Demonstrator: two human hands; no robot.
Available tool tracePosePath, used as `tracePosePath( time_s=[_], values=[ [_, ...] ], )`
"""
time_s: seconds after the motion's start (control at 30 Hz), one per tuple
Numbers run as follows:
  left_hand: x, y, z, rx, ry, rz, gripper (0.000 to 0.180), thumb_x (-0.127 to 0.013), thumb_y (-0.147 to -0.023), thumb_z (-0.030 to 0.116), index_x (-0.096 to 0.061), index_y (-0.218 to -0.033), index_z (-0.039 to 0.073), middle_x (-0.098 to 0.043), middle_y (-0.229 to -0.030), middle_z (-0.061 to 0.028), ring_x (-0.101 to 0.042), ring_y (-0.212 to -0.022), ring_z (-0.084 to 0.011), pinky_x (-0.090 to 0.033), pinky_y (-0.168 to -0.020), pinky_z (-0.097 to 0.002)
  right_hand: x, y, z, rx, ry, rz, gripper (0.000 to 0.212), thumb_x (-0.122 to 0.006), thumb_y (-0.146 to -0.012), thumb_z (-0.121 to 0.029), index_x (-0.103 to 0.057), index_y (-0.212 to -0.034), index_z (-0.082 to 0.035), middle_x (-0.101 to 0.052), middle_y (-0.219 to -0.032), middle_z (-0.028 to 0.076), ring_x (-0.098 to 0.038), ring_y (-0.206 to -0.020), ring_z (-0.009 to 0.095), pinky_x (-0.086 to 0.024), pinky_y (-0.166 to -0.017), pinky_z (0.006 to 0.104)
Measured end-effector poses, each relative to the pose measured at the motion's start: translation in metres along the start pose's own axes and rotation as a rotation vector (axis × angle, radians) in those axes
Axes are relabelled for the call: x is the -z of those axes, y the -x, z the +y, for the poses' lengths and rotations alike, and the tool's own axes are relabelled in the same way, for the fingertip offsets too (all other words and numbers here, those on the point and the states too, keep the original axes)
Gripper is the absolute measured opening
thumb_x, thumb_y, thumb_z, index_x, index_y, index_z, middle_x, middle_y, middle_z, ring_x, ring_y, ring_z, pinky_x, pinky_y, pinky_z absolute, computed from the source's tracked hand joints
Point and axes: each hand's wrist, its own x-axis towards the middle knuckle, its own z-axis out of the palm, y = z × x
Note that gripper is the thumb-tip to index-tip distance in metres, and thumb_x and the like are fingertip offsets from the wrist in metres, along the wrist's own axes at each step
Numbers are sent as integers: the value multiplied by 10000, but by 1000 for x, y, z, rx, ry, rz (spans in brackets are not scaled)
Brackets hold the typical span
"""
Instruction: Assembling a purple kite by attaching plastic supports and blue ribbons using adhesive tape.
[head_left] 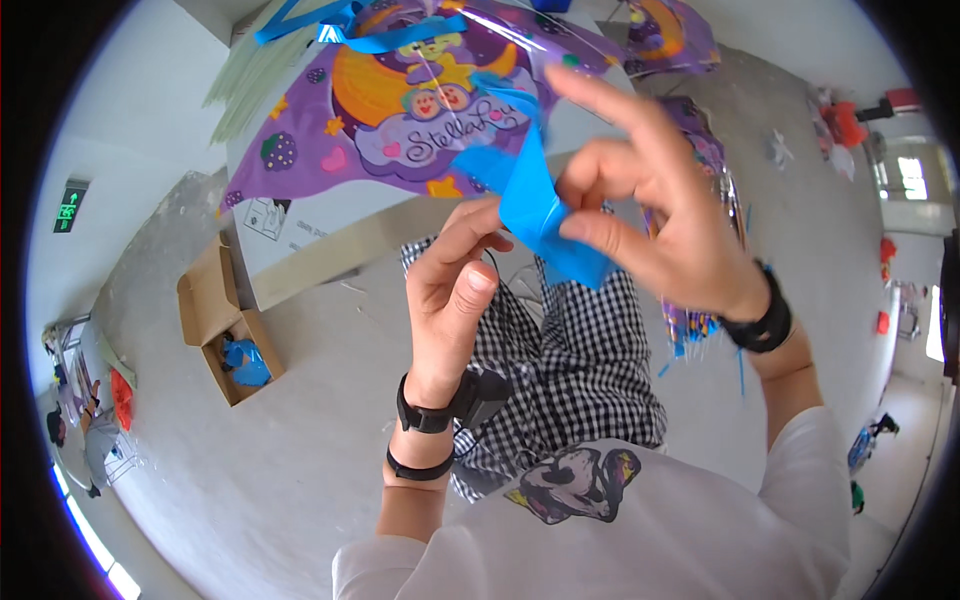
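A shiny blue ribbon [532,205] hangs folded and twisted between my hands, in front of my checked trousers. My right hand [665,200] pinches its right edge between thumb and bent fingers, while the index finger stretches up and away, slightly blurred. My left hand [452,275] has its fingers curled against the ribbon's left edge; the tips are partly hidden behind it, and the thumb stands apart. Just beyond the ribbon, a purple printed kite sail [320,130] with a yellow moon lies on a white board. Another blue ribbon [400,40] lies across the sail's far part.
On the floor at left stands an open cardboard box [232,340] with blue material inside. Pale thin strips [245,85] lie beside the sail at far left. Another purple printed sail [672,35] is at far right. Colourful bundled pieces [690,325] hang below my right hand.
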Motion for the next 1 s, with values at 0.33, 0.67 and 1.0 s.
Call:
tracePosePath(
  time_s=[0.33, 0.67, 1.0],
  values=[
    [-47, 70, 28, 227, 13, 360, 221, -701, -854, 9, -666, -1071, -9, -682, -897, -23, -618, -817, -73, -498, -743, -206, -95, 111, 2, -63, -185, 468, 868, -737, -804, -25, -187, -1475, -29, -609, -854, 78, -624, -809, 143, -504, -745, 266],
    [-52, 95, 39, 195, -45, 407, 211, -737, -821, 11, -673, -1021, -9, -686, -873, -38, -625, -788, -80, -511, -739, -224, -107, 118, 0, -140, -223, 506, 723, -699, -829, 2, -303, -1433, -35, -650, -881, 91, -637, -806, 126, -524, -751, 250],
    [5, 88, 34, 202, -122, 584, 133, -640, -927, 120, -696, -1015, 36, -651, -811, -10, -517, -650, -50, -402, -600, -205, -45, 139, 29, -50, -268, 954, 471, -645, -900, -47, -489, -1345, -33, -650, -1023, 65, -604, -946, 114, -471, -853, 232]
  ],
)
